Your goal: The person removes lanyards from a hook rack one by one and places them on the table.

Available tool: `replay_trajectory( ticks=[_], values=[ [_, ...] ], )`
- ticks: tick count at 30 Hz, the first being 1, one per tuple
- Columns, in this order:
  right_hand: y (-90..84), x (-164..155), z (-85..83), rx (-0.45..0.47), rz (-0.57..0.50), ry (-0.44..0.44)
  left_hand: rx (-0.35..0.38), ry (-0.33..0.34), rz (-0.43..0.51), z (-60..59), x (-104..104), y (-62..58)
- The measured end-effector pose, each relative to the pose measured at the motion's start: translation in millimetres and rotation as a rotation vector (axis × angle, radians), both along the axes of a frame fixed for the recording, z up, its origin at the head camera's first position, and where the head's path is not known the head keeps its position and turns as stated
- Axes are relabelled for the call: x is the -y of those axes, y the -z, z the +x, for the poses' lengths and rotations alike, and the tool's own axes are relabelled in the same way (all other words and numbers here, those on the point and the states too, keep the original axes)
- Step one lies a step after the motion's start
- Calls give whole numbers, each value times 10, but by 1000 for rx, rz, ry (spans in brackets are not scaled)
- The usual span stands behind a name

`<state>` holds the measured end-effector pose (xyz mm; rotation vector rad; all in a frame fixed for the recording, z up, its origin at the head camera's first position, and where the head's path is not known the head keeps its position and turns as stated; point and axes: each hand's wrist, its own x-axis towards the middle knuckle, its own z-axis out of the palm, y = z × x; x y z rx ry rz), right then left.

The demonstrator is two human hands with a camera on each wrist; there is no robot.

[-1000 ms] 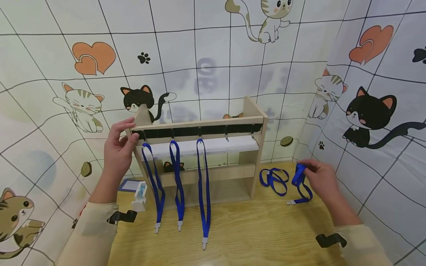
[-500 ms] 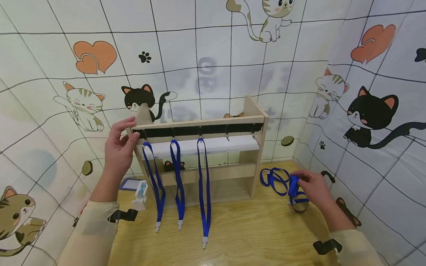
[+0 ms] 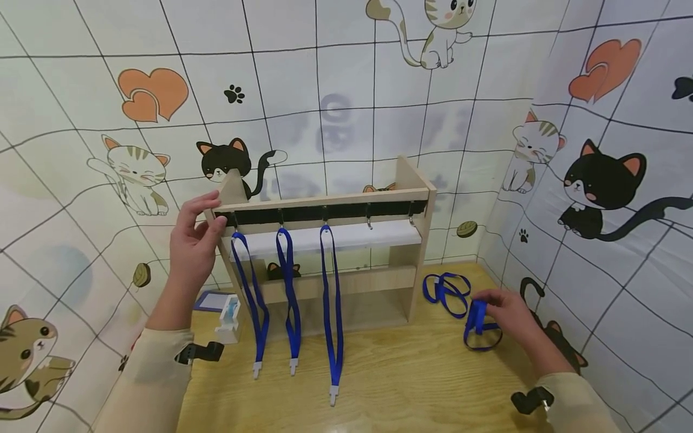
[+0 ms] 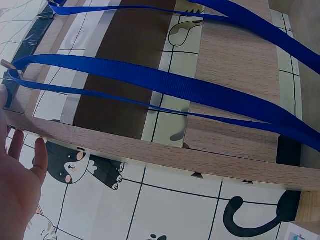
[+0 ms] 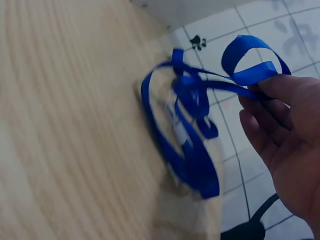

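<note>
A blue strap is pinched by the right hand, low over the wood table, at the R side near the wall. It is bunched in loops. Another blue strap is laid on the table just beside it. The wood rack is held at its top L corner by the left hand, fingers & thumb curled on the edge. 3 blue straps are hung from the rack's hooks.
</note>
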<state>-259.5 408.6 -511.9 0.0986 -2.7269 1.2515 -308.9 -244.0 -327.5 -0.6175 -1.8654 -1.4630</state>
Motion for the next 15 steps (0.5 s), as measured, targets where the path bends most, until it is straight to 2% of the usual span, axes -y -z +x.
replay_trajectory(
  ticks=[8,15],
  values=[
    [215,-267,-60,43,88,-13,7,-15,-9,-3,-4,-23],
    [358,-435,-30,-4,129,-9,21,-30,-21,1,3,-4]
  ],
)
